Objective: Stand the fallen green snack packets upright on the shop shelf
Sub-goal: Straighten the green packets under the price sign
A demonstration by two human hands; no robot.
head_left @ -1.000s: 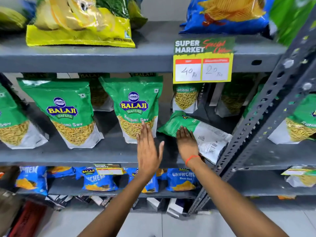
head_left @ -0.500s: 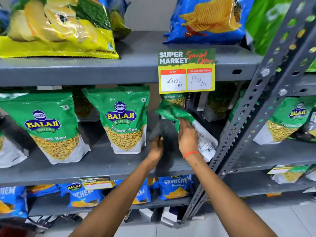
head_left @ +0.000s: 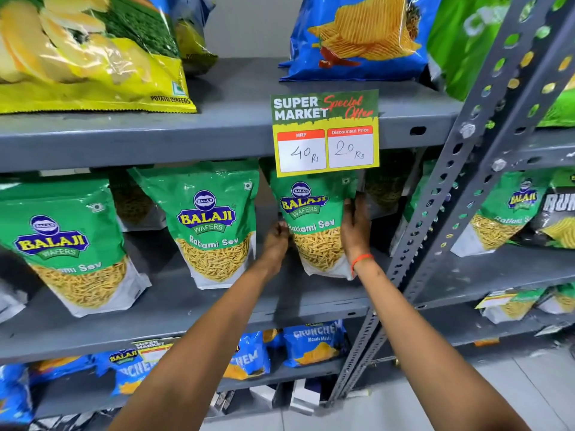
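On the middle shelf (head_left: 174, 309), an open gap is lying between the held green packet (head_left: 314, 231) and the standing packet (head_left: 214, 228) on its left, and the left hand (head_left: 277, 241) is filling part of it. The price sign (head_left: 325, 132) is hanging over the held packet's top, blocking entry from above. The slanted metal upright (head_left: 435, 213) is closing the right side just beside the right hand (head_left: 356, 231), while the shelf's front strip is staying bare

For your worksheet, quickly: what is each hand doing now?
Left hand: closed on the green packet's left edge.
Right hand: closed on its right edge.
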